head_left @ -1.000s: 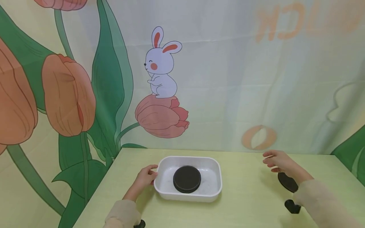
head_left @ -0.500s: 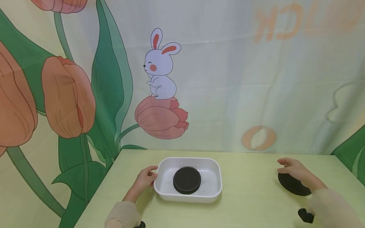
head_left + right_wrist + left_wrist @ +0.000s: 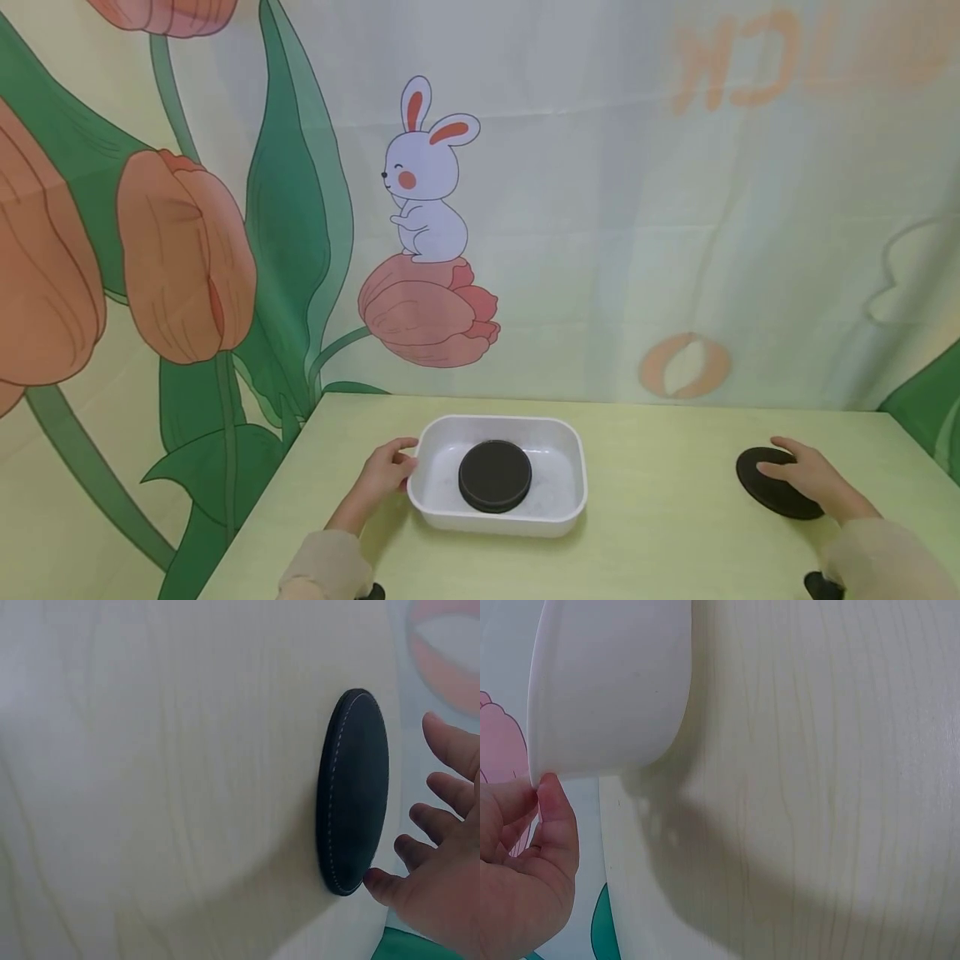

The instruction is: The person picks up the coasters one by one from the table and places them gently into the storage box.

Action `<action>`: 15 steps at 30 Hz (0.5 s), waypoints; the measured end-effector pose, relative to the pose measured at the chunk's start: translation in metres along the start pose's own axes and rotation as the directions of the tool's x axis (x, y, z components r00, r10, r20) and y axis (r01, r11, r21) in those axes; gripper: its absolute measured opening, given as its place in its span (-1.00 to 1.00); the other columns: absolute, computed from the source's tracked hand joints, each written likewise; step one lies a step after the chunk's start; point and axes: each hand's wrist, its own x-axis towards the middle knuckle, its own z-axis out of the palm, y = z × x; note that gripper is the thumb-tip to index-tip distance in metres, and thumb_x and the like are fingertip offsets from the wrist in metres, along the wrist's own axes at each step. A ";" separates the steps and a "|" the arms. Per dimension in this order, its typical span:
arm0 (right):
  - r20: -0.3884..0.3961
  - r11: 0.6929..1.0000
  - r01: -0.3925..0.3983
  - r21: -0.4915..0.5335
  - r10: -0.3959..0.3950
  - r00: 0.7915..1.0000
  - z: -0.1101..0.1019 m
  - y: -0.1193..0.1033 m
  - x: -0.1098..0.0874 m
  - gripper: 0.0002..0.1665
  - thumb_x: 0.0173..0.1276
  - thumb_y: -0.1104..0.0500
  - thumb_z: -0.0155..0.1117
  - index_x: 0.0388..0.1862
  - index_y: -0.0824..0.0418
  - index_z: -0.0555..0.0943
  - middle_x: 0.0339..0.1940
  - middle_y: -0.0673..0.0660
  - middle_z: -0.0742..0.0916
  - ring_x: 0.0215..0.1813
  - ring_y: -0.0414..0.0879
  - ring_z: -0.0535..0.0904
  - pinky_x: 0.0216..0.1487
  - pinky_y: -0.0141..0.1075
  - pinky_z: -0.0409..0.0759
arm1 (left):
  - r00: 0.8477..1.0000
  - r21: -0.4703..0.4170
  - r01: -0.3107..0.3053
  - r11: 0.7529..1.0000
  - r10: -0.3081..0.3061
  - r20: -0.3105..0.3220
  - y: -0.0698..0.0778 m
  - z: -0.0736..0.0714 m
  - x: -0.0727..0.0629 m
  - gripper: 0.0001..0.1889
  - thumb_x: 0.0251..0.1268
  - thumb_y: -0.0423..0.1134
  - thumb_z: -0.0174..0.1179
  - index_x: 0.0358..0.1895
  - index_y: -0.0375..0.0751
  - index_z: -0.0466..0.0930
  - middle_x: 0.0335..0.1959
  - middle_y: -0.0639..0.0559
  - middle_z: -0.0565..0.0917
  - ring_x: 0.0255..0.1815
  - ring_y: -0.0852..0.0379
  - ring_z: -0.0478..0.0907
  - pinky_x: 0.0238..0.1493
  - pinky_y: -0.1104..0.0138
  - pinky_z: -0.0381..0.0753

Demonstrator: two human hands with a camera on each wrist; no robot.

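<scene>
A white rectangular tray (image 3: 558,517) stands on the table with a short stack of black round coasters (image 3: 495,475) inside. At its left end, my left hand (image 3: 385,468) pinches the rim between thumb and fingers; the left wrist view shows this grip on the tray's corner (image 3: 615,690). Over on the right lies a single black round coaster (image 3: 768,492). My right hand (image 3: 813,477) hovers over it with fingers spread, holding nothing. Light stitching runs round this coaster's edge (image 3: 352,795) in the right wrist view, where the fingers (image 3: 435,821) reach beside it.
The pale wood-grain table (image 3: 652,500) ends at a printed curtain (image 3: 585,250) with tulips and a rabbit. Black wrist straps show at both sleeves (image 3: 885,554). Bare tabletop separates the tray from the lone coaster.
My right hand has moved right and nearer to me, coming over the lone coaster. My left hand keeps its pinch on the tray, which has stayed put.
</scene>
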 end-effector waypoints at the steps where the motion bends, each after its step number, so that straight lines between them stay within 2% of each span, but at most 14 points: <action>1: 0.003 1.000 -0.012 0.000 0.012 1.000 0.000 0.001 0.000 -0.04 0.29 -0.10 -0.01 0.27 0.59 -0.15 0.21 0.66 -0.04 0.18 0.54 -0.08 0.10 0.27 0.12 | 1.000 -0.001 0.007 1.000 -0.007 -0.002 0.000 0.000 0.000 -0.61 0.23 -0.39 0.01 0.16 -0.27 0.33 -0.29 -0.14 0.49 -0.39 0.10 0.46 -0.41 0.36 0.58; 11: 0.010 0.999 -0.050 0.004 0.049 0.999 0.001 0.015 0.003 0.03 0.25 -0.14 0.01 0.27 0.58 -0.21 0.22 0.65 -0.08 0.20 0.54 -0.17 0.13 0.30 0.01 | 1.000 0.001 0.007 1.000 -0.007 0.000 0.003 -0.001 -0.002 -0.61 0.24 -0.39 0.01 0.16 -0.27 0.33 -0.29 -0.15 0.50 -0.41 0.13 0.44 -0.41 0.38 0.57; 15: 0.005 0.998 -0.067 -0.006 0.068 0.998 0.001 0.015 0.003 0.01 0.23 -0.06 0.08 0.27 0.59 -0.18 0.21 0.65 -0.06 0.20 0.54 -0.16 0.15 0.29 -0.01 | 1.000 0.000 0.012 1.000 -0.012 0.000 0.002 -0.001 -0.001 -0.61 0.24 -0.39 0.01 0.16 -0.26 0.33 -0.28 -0.15 0.50 -0.40 0.11 0.44 -0.40 0.38 0.57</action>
